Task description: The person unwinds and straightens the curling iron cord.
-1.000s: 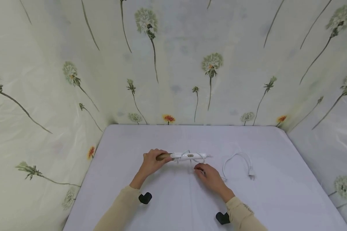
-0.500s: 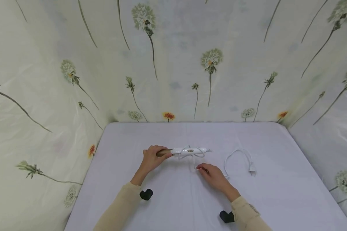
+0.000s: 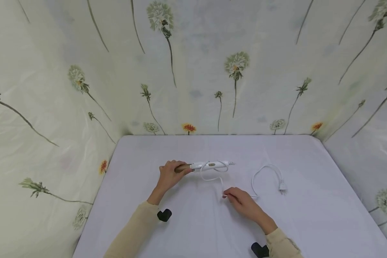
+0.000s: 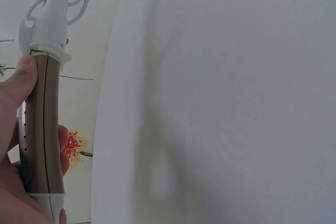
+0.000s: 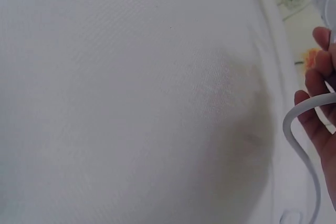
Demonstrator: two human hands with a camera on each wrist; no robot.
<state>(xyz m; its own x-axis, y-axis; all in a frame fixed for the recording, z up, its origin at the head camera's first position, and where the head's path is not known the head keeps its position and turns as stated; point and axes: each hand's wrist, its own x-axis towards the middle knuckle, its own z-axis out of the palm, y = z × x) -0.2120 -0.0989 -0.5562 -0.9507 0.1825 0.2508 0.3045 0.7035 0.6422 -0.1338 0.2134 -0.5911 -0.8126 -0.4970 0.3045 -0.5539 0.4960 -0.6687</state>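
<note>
**Curling iron in hand, cord pinched**

My left hand grips the curling iron by its smooth bronze barrel, mid-frame above the matte white table. My right hand pinches its glossy white cord, which loops rightward to the plug. Crinkly dandelion-print sheeting walls the upper frame.

Bright, even, soft light, faint shadows, head view bowed at edges, wrist views slightly soft.
</note>
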